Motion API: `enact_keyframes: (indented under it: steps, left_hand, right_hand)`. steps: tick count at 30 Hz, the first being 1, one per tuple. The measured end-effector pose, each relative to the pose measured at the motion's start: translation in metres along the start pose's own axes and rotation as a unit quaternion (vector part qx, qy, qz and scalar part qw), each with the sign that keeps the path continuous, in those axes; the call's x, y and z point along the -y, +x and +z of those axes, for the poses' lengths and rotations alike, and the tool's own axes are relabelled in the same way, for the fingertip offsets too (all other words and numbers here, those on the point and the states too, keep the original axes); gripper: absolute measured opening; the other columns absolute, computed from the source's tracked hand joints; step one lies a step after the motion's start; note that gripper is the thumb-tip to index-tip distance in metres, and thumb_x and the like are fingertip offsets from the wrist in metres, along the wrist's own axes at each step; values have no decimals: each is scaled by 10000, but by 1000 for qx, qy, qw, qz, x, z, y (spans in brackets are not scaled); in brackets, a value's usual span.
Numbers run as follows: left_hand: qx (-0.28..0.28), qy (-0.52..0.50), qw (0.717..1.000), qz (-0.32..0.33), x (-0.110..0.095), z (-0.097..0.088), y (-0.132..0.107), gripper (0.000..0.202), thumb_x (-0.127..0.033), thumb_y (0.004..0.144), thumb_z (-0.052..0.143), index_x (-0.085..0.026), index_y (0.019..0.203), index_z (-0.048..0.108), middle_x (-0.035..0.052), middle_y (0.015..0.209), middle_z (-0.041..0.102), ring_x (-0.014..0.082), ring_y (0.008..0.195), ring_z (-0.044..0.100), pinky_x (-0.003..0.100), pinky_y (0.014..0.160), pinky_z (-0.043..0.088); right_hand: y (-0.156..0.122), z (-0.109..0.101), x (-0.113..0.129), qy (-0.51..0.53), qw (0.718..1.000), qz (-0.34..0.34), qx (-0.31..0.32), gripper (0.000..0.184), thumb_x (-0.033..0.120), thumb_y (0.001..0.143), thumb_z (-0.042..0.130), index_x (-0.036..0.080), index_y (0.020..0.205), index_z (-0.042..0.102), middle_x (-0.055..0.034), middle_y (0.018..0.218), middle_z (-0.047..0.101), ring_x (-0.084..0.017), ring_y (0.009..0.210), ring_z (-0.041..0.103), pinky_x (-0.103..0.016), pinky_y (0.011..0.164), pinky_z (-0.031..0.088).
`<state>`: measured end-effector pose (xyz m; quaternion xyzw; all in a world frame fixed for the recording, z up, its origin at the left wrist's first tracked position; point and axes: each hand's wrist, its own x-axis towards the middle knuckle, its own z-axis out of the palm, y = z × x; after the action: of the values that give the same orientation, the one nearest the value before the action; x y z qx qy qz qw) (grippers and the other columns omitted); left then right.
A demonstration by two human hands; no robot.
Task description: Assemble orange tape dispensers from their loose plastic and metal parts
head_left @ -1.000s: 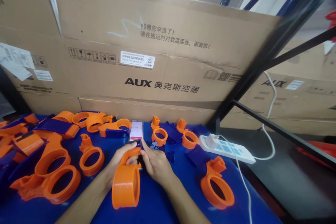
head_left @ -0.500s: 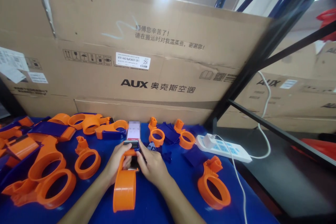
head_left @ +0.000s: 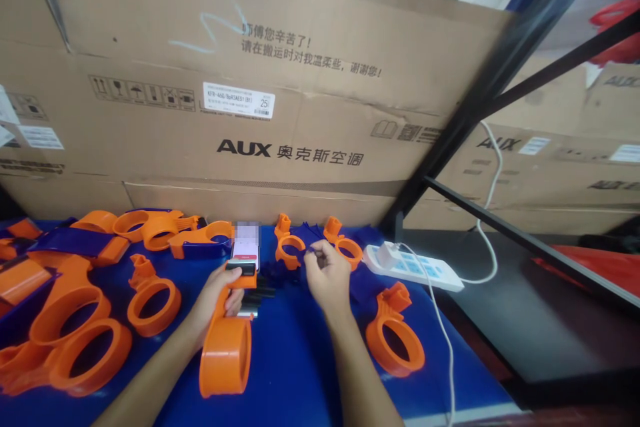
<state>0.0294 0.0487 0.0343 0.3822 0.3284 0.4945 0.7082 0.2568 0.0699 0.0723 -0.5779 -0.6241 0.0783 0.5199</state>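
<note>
My left hand [head_left: 217, 297] is wrapped round the handle of an orange tape dispenser [head_left: 226, 357], whose wide ring points toward me. A black roller or strip [head_left: 240, 269] lies across its far end, by my thumb. Several dark rods [head_left: 260, 295] show just right of the handle, blurred. My right hand [head_left: 327, 277] is away from the dispenser, at the small dark blue pieces [head_left: 313, 233] on the table. Its fingers are curled together at the tips; dark blue shows beside them, but I cannot make out what is pinched.
A phone [head_left: 247, 240] stands beyond my left hand. Orange dispenser frames [head_left: 154, 307] and assembled blue-and-orange ones crowd the left of the blue table [head_left: 290, 373]. Another frame [head_left: 395, 340] lies at right, near a white power strip [head_left: 415, 267] and its cable. A large carton [head_left: 300, 113] walls the back.
My right hand has let go of the dispenser's far end and moved right to the blue pieces. My left hand still holds the dispenser. The whole view has shifted slightly.
</note>
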Motion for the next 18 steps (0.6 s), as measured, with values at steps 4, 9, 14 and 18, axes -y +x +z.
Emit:
enact_keyframes:
  steps: [4, 9, 14, 18]
  left_hand:
    - [-53, 14, 998, 21, -1, 3, -4, 332, -468, 840, 682, -217, 708, 509, -79, 404, 422, 82, 333, 343, 222, 399, 283]
    - [-61, 23, 997, 38, -2, 9, -6, 306, -476, 862, 682, -215, 798, 536, -95, 413, 424, 77, 338, 339, 209, 400, 279]
    - [-56, 41, 997, 41, -1, 5, -3, 348, -504, 854, 698, -217, 769, 521, -92, 414, 424, 76, 344, 353, 209, 404, 286]
    - [-57, 70, 995, 49, 1, 3, -1, 371, -550, 875, 679, -210, 797, 552, -91, 424, 421, 70, 353, 341, 206, 411, 286]
  right_hand:
    - [13, -18, -13, -193, 971, 62, 129, 217, 252, 821, 604, 214, 610, 574, 8, 556, 585, -144, 516, 524, -239, 502, 276]
    - [12, -18, -15, -216, 960, 61, 168, 174, 248, 790, 666, 213, 624, 632, -17, 590, 635, -165, 534, 572, -237, 500, 266]
    - [0, -4, 1, -80, 982, -66, 156, 170, 278, 938, 565, 204, 961, 716, -11, 665, 655, -169, 598, 614, -248, 540, 410]
    - [-20, 15, 21, 49, 956, -229, 177, 322, 301, 977, 575, 217, 1277, 660, -87, 1008, 711, -212, 893, 683, -312, 750, 553]
